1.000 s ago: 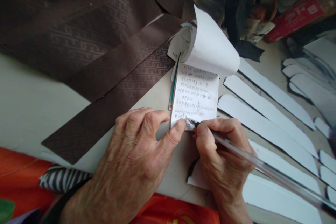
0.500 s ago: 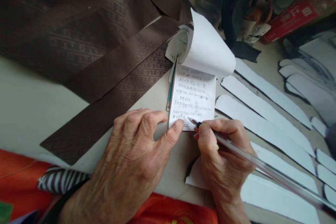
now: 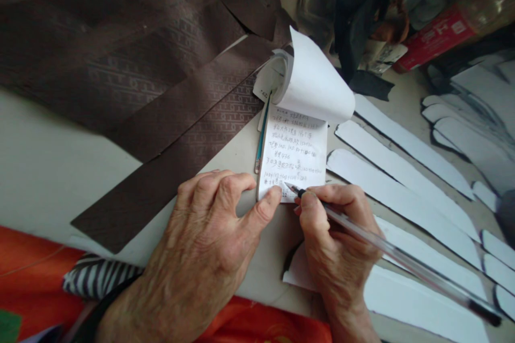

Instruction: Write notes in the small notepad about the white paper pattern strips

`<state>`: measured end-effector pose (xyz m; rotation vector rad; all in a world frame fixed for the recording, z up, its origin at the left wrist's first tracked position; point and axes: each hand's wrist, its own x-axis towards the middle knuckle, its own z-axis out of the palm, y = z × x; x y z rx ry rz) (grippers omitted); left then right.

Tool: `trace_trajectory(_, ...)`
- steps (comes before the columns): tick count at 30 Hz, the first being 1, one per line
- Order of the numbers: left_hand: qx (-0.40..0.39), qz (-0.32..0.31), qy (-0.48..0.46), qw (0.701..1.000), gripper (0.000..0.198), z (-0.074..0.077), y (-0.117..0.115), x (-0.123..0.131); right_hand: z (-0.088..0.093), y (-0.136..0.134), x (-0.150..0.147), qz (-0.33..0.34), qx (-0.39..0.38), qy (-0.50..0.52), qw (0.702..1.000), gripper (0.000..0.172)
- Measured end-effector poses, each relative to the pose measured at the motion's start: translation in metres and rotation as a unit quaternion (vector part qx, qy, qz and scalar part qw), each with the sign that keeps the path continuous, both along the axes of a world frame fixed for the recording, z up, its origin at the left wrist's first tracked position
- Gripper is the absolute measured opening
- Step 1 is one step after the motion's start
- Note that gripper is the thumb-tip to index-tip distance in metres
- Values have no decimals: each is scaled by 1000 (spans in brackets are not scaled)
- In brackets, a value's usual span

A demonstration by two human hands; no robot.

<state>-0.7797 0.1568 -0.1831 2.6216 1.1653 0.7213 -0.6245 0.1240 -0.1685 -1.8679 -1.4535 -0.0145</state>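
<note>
A small notepad (image 3: pixel 295 142) lies on the table, its upper pages curled back and the open page covered in handwriting. My left hand (image 3: pixel 213 230) rests palm down at its lower left, thumb pressing on the page's bottom edge, the other fingers bent and apart on the tabletop. In my right hand (image 3: pixel 336 241) is a clear-barrelled pen (image 3: pixel 362 230), pinched between thumb and fingers. The pen's tip is at the last written line, close to my left thumb. A thin teal pencil (image 3: pixel 262 136) lies along the notepad's left side, partly under the curled pages.
Dark brown patterned material (image 3: pixel 161 80) spreads over the upper left. Several long white pieces with dark edges (image 3: pixel 402 198) fan out at the right. A bottle with a red label (image 3: pixel 438 37) lies at the upper right beside dark scraps (image 3: pixel 370 83). Orange cloth (image 3: pixel 36 284) shows along the bottom.
The view has shifted slightly, so the material and bottle sit a little differently in it. My pen tip has moved slightly left on the page; my left hand keeps its place.
</note>
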Motion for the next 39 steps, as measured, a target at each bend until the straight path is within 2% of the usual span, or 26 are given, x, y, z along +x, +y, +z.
trace_trajectory(11,19,-2,-3,1000,41,-4,1,3,1,1,0,4,5,24,1000,11)
trace_trajectory(20,25,9,0,1000,34,5,3,8,1,4,-1,4,17,29,999,11)
trace_trajectory(25,16,20,-17,1000,32,3,2,10,2,5,-1,3,14,33,999,11)
trace_trajectory(39,26,30,0,999,41,-1,-2,7,2,2,-1,-3,1,12,1000,11)
